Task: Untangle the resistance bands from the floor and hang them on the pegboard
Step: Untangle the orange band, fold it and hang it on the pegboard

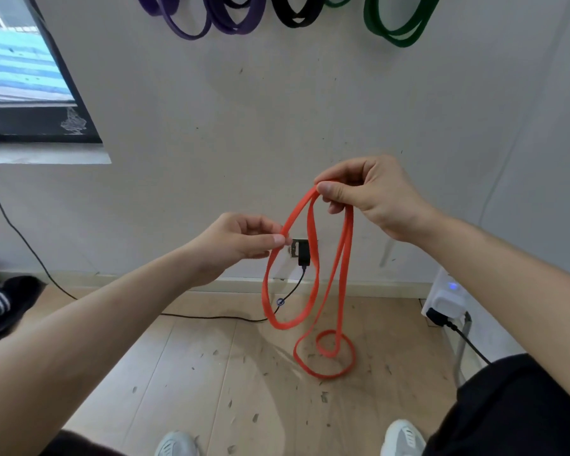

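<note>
**Item:** orange resistance band (347, 238), one, twisted.

**Position:** held up before the wall. The lower end lies coiled on the wooden floor (211, 373), a small loop inside a larger one.

**Grip:** the right hand (372, 195) pinches the top bend between thumb and fingers. The left hand (241, 240), lower, pinches a side strand with thumb and forefinger.

**Step, as judged:** untangling; hanging not yet begun.

**Next move calls for:** drawing the strands apart until the coils open into a single loop.

**Above, at top edge:** purple bands (191, 31), black band (297, 21) and green band (399, 34), already hanging.

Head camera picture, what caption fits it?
Left hand and right hand pinch an orange band, its end coiled on the floor.
</note>
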{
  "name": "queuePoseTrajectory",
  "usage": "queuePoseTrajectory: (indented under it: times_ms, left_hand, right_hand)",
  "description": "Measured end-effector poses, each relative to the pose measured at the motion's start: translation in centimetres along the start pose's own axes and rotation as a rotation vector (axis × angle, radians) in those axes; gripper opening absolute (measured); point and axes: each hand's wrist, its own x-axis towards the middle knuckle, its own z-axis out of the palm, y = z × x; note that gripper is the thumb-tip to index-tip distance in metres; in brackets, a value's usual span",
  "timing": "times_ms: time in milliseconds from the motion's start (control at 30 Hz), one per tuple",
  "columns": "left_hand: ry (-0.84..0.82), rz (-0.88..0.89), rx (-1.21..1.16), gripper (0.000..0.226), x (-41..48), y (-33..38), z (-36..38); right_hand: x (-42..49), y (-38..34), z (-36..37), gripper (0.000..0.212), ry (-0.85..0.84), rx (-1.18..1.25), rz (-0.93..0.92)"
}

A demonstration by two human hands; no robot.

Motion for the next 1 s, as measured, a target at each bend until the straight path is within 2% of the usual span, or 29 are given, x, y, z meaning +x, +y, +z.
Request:
queuePoseTrajectory:
  times_ms: [100, 200, 400, 500, 600, 700, 867, 933, 1000]
  left_hand:
    - [0.004, -0.011, -0.032, 0.028, 0.1, 0.1, -0.2]
    - [0.013, -0.020, -0.098, 0.019, 0.3, 0.1, -0.2]
    - [-0.020, -0.057, -0.404, 0.020, 0.3, 0.6, -0.6]
    - [-0.027, -0.072, -0.449, 0.021, 0.4, 0.7, -0.8]
    - [-0.023, -0.048, -0.408, 0.020, 0.4, 0.8, -1.1]
    - [0.025, 0.002, -0.239, 0.027, 0.1, 0.6, -1.6]
    - [0.263, 0.201, 0.064, 0.021, -0.4, 0.4, -1.1]
    - [0.291, 0.245, 0.075, 0.022, -0.4, 0.6, -0.7]
    - [0.239, 0.215, 0.041, 0.033, -0.5, 0.8, -0.2]
  right_hand:
    - [0.1, 0.3, -0.2, 0.005, 0.025, 0.011, 0.013]
    - [0.2, 0.5, -0.5, 0.006, 0.036, 0.002, 0.031]
    - [0.3, 0.9, -0.9, 0.006, 0.051, 0.046, 0.055]
    - [0.3, 1.0, -1.0, 0.006, 0.054, 0.072, 0.081]
    - [0.4, 1.0, -0.9, 0.006, 0.056, 0.100, 0.098]
    - [0.4, 1.1, -0.9, 0.005, 0.072, 0.140, 0.116]
    - [0.4, 1.3, -0.7, 0.005, 0.066, 0.144, 0.124]
    - [0.5, 1.3, -0.8, 0.005, 0.079, 0.183, 0.125]
    - [0.5, 1.1, -0.7, 0.013, 0.070, 0.242, 0.123]
